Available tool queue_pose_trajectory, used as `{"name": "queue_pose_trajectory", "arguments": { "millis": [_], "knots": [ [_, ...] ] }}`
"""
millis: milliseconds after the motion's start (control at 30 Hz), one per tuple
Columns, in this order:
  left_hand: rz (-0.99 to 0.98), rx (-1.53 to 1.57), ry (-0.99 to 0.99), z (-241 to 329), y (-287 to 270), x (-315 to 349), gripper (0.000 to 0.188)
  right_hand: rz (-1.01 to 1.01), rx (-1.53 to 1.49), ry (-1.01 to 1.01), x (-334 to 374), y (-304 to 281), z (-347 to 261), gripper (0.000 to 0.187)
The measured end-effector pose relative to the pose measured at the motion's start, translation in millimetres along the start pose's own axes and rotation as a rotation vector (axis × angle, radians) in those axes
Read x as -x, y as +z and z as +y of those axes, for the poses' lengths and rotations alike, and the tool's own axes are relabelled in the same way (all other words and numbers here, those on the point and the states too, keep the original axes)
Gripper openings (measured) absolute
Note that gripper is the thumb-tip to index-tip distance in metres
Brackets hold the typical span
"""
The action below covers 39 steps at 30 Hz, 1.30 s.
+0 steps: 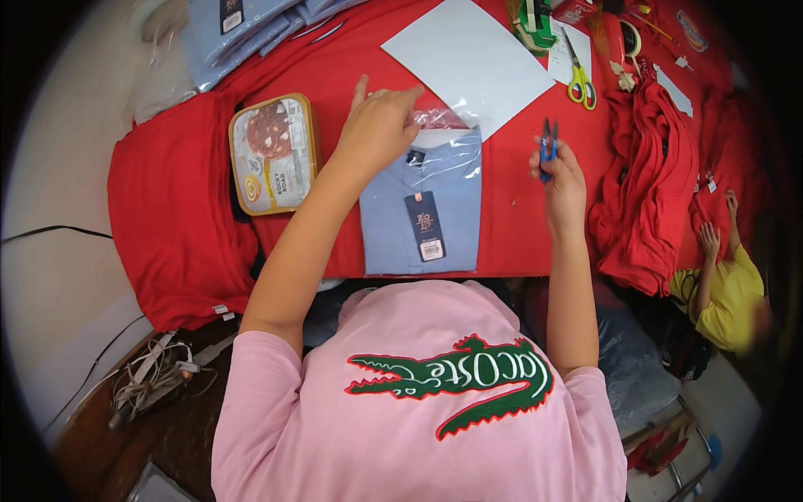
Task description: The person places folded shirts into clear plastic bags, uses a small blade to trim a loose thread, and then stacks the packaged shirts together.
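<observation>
A folded light blue shirt (382,222) in a clear plastic bag lies in front of me on the red-covered table, a dark hang tag (424,219) on its front. Over the bag's upper left corner hovers my left hand (378,125), its fingers apart and nothing seen in them; whether a fingertip touches the plastic I cannot tell. My right hand (562,174), to the right of the shirt, grips blue thread snips (548,151) with the blades pointing away from me. Beyond the shirt is a large white sheet (468,63), partly under the bag's clear upper end.
Left of the shirt sits a lidded plastic tub (274,155) beside piled red cloth (176,209). Bagged blue shirts (242,38) are at the far left. Yellow-green scissors (579,84), a green tape dispenser (535,25) and heaped red garments (644,184) lie right. Another person (723,293) works at far right.
</observation>
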<state>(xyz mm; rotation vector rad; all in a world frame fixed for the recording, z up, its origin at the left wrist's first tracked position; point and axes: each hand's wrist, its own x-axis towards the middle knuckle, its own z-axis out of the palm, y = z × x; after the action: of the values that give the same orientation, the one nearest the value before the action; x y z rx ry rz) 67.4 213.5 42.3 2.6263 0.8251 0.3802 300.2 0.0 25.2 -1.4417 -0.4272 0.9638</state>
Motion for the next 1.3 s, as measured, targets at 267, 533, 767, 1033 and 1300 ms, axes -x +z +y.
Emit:
{"name": "queue_pose_trajectory", "arguments": {
  "millis": [267,533,767,1033,1300],
  "knots": [
    [-0.558,0.461,-0.002,25.1,-12.0,20.1,0.027,-0.341,0.274,-0.223,-90.5,80.4,-21.9,0.025],
    [-0.421,0.517,-0.471,10.6,11.6,-9.9,0.021,-0.538,0.881,-0.101,-58.0,85.2,-10.2,0.021],
    [-0.556,0.367,-0.175,-6.4,27.6,-18.0,0.017,-0.58,0.855,-0.089,-48.8,76.1,-11.4,0.02],
    [-0.567,0.775,-0.54,-15.0,28.9,-12.2,0.01,-0.451,0.794,0.052,-41.0,78.6,-3.5,0.027],
    [-0.534,1.143,-0.705,-30.3,38.9,-5.8,0.019,-0.275,0.748,-0.073,-32.5,91.2,8.6,0.029]
  ]
}}
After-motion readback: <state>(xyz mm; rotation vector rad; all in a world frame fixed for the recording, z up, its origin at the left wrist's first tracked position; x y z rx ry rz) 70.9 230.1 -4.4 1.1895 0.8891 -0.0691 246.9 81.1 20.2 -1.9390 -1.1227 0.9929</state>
